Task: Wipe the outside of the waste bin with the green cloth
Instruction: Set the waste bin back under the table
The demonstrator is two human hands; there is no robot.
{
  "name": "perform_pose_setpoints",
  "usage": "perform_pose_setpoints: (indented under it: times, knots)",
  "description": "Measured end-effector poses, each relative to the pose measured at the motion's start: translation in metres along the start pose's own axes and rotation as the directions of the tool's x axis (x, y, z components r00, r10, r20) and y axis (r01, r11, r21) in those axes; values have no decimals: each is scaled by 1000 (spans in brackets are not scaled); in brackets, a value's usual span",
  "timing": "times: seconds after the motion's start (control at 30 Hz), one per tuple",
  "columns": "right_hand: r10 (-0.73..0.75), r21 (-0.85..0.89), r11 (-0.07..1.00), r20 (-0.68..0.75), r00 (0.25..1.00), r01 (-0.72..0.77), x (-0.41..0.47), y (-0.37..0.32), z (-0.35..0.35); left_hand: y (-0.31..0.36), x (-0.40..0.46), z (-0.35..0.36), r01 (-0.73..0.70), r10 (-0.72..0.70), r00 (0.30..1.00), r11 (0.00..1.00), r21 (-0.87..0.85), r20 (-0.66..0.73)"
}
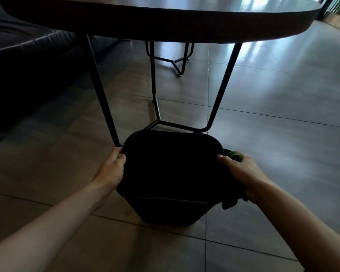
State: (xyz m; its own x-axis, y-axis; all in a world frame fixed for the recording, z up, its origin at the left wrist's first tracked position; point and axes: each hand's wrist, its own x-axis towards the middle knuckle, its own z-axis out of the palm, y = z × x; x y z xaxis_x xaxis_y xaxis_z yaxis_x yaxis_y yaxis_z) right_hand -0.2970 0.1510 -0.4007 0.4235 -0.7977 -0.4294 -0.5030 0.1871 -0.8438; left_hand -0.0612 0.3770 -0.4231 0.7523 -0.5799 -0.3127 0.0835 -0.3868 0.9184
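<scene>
While waste bin (171, 173) stands between hands, left hand (112, 167) grips rim; right hand (241, 173) clutches green cloth (233, 155) against side.

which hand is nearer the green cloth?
Right. The right hand is on the green cloth, pressing it to the waste bin's right side. The left hand grips the bin's opposite edge.

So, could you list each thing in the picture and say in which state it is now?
waste bin: upright on the floor, held on both sides.
green cloth: bunched in the right hand, pressed to the bin's right side.
left hand: fingers on the bin's left edge.
right hand: closed on the cloth.
table: standing over the bin's far side.
</scene>
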Motion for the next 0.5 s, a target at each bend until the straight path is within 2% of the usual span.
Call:
perform_pose_setpoints:
  times: [0.1, 0.5]
  knots:
    - [8, 22, 1000, 17, 1000, -8, 2, 4, -1, -1, 3, 5, 3, -3, 1000, 1000, 31, 2]
    - [-9, -79, 997, 40, 999, 12, 13, 13, -5, -8, 3, 16, -57, 75, 994, 977, 204, -85]
